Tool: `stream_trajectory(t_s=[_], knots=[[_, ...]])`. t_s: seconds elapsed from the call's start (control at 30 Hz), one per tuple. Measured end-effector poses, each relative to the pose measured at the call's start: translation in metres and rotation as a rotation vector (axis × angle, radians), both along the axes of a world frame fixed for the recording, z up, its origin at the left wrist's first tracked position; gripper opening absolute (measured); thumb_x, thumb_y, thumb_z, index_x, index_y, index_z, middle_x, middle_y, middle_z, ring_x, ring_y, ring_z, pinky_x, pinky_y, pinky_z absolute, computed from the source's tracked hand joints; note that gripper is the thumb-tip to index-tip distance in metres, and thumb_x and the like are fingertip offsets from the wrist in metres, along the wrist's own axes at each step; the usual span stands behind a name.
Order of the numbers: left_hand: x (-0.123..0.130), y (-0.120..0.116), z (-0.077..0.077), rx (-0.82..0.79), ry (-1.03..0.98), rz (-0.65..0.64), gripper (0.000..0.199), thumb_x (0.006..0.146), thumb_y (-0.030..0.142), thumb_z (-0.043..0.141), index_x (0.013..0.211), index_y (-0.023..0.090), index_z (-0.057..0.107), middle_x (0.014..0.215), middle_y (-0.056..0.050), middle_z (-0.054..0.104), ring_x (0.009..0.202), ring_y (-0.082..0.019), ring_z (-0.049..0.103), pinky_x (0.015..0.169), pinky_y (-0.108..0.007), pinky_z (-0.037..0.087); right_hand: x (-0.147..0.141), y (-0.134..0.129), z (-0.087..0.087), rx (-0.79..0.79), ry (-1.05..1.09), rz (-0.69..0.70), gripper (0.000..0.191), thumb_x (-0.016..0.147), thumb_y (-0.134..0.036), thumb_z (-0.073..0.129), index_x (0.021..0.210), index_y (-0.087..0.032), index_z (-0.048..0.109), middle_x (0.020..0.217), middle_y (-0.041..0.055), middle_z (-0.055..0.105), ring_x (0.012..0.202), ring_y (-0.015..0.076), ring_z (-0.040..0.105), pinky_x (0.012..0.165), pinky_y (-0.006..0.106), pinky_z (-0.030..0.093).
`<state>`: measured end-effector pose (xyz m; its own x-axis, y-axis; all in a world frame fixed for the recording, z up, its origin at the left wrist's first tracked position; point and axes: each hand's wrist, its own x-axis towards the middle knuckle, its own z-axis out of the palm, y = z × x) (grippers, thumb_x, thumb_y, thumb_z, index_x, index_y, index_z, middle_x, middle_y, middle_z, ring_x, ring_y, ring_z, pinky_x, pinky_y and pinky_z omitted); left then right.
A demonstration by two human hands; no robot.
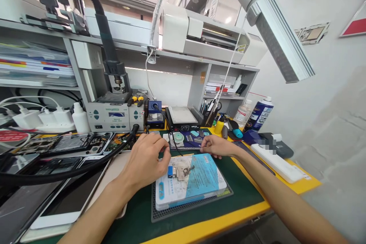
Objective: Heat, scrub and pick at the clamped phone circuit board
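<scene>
My left hand (pixel 150 156) hovers at the left edge of a blue-and-white flat box (pixel 206 177), its fingers curled in. Whatever lies between those fingertips, if anything, is too small or hidden to make out. Beyond the box's far right corner, my right hand (pixel 217 145) has thumb and fingers drawn together at the edge of a dark blue mat (pixel 190 145) with small parts on it. I cannot tell what that hand pinches, if anything. On top of the box sits a small metal connector piece with a blue end (pixel 171 172), beside small metal bits (pixel 187 170).
Opened phones and tablets (pixel 68 194) crowd the left, crossed by a thick black hose (pixel 71 177). Behind stand a grey rework station (pixel 114 116), a soldering iron stand (pixel 156 118) and a hot plate (pixel 181 116). A spray can (pixel 259 114) and white power strip (pixel 277 164) are at right.
</scene>
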<state>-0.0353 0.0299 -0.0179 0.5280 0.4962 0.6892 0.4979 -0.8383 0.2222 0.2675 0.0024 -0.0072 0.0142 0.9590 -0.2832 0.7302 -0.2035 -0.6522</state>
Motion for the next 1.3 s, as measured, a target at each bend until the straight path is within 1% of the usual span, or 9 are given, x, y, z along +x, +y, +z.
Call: stream_trajectory(t_s=[0.17, 0.37, 0.47, 0.7, 0.87, 0.97, 1.07, 1.2, 1.3], knots=[[-0.002, -0.005, 0.008, -0.138, 0.077, -0.094, 0.02, 0.092, 0.026, 0.049, 0.083, 0.018, 0.065, 0.08, -0.006, 0.063, 0.08, -0.024, 0.057, 0.076, -0.04, 0.041, 0.003, 0.001, -0.002, 0.003, -0.002, 0.003, 0.02, 0.085, -0.028, 0.074, 0.09, -0.018, 0.057, 0.059, -0.0058, 0.057, 0.045, 0.0087, 0.052, 0.034, 0.017, 0.042], [-0.006, -0.018, 0.018, -0.333, 0.236, -0.22, 0.021, 0.083, 0.041, 0.066, 0.087, 0.021, 0.069, 0.087, -0.005, 0.066, 0.086, -0.025, 0.06, 0.076, -0.038, 0.048, 0.005, 0.003, -0.004, 0.014, -0.01, 0.009, 0.023, 0.083, -0.03, 0.076, 0.09, -0.019, 0.057, 0.058, -0.0067, 0.057, 0.045, 0.0093, 0.053, 0.034, 0.018, 0.043], [-0.007, -0.021, 0.019, -0.382, 0.288, -0.229, 0.017, 0.078, 0.036, 0.069, 0.085, 0.021, 0.068, 0.088, -0.005, 0.065, 0.086, -0.026, 0.06, 0.077, -0.039, 0.049, 0.004, 0.002, -0.003, 0.018, -0.008, 0.009, 0.022, 0.083, -0.029, 0.076, 0.09, -0.019, 0.057, 0.057, -0.0072, 0.056, 0.044, 0.0093, 0.052, 0.034, 0.018, 0.043], [-0.006, -0.024, 0.019, -0.42, 0.323, -0.238, 0.005, 0.081, 0.026, 0.061, 0.082, 0.021, 0.061, 0.087, -0.003, 0.062, 0.083, -0.023, 0.058, 0.077, -0.037, 0.048, 0.001, 0.0, -0.001, 0.026, 0.011, -0.007, 0.022, 0.081, -0.027, 0.077, 0.089, -0.018, 0.057, 0.056, -0.0071, 0.056, 0.043, 0.0097, 0.051, 0.034, 0.019, 0.043], [-0.002, -0.026, 0.018, -0.399, 0.295, -0.255, 0.005, 0.081, 0.023, 0.061, 0.086, 0.022, 0.06, 0.089, -0.003, 0.062, 0.088, -0.023, 0.06, 0.077, -0.034, 0.047, -0.002, -0.005, 0.007, 0.139, 0.063, -0.008, 0.03, 0.085, -0.038, 0.075, 0.095, -0.018, 0.056, 0.058, -0.0082, 0.051, 0.045, 0.0091, 0.048, 0.035, 0.018, 0.037], [-0.001, -0.025, 0.017, -0.378, 0.268, -0.256, 0.009, 0.082, 0.02, 0.06, 0.09, 0.023, 0.061, 0.092, -0.003, 0.062, 0.091, -0.023, 0.061, 0.079, -0.034, 0.048, -0.009, -0.013, 0.017, 0.174, 0.137, 0.073, 0.036, 0.091, -0.052, 0.066, 0.092, -0.017, 0.058, 0.056, -0.0078, 0.048, 0.046, 0.0079, 0.043, 0.039, 0.018, 0.034], [-0.001, -0.024, 0.016, -0.355, 0.238, -0.251, 0.012, 0.084, 0.02, 0.06, 0.095, 0.024, 0.061, 0.095, -0.003, 0.063, 0.094, -0.024, 0.061, 0.079, -0.034, 0.048, -0.017, -0.021, 0.023, 0.1, 0.193, 0.213, 0.045, 0.086, -0.059, 0.071, 0.09, -0.015, 0.067, 0.059, -0.0038, 0.056, 0.048, 0.0082, 0.044, 0.042, 0.02, 0.034], [-0.001, -0.025, 0.015, -0.327, 0.208, -0.246, 0.009, 0.088, 0.022, 0.058, 0.096, 0.024, 0.06, 0.095, -0.003, 0.064, 0.093, -0.024, 0.061, 0.078, -0.034, 0.047, -0.021, -0.026, 0.025, 0.085, 0.218, 0.301, 0.043, 0.086, -0.055, 0.074, 0.094, -0.012, 0.075, 0.067, 0.0003, 0.063, 0.05, 0.0079, 0.043, 0.044, 0.021, 0.031], [-0.001, -0.025, 0.013, -0.307, 0.2, -0.249, 0.009, 0.09, 0.022, 0.058, 0.098, 0.023, 0.06, 0.095, -0.003, 0.064, 0.092, -0.024, 0.061, 0.078, -0.034, 0.047, -0.02, -0.027, 0.025, 0.109, 0.214, 0.361, 0.038, 0.09, -0.05, 0.072, 0.093, -0.013, 0.078, 0.069, 0.0018, 0.065, 0.056, 0.0105, 0.047, 0.051, 0.023, 0.034]])
